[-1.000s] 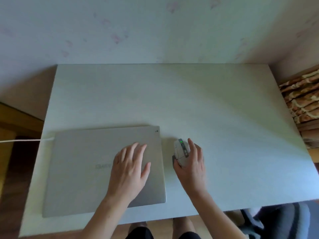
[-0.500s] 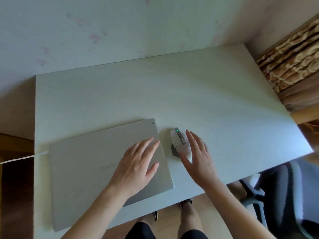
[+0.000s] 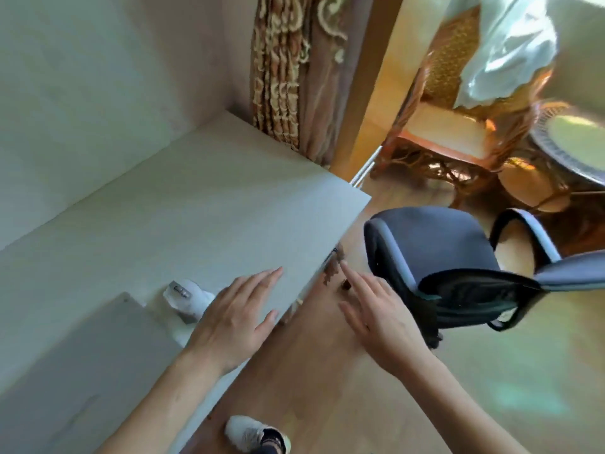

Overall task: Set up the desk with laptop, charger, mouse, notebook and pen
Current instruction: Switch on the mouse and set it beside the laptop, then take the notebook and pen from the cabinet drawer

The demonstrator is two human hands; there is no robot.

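The left hand was flat over the front edge of the desk, its fingers spread apart and stretched forward, and its grip held nothing. The white mouse lay on the desk just to the left of this hand, beside the base of the fingers, and I could not tell if the hand touched it. The closed grey laptop lay flat further to the left of the mouse, very near it, with its lid down, partly covered by the left forearm.

The right hand was beyond the desk edge, over the wooden floor, with the palm down. Its fingers were also apart and its grip was empty. It pointed toward the dark office chair, which stood just ahead and to the right of it, apart from the desk. Beyond the chair a wicker chair stood near a patterned curtain. Below the hands one white shoe was on the floor.
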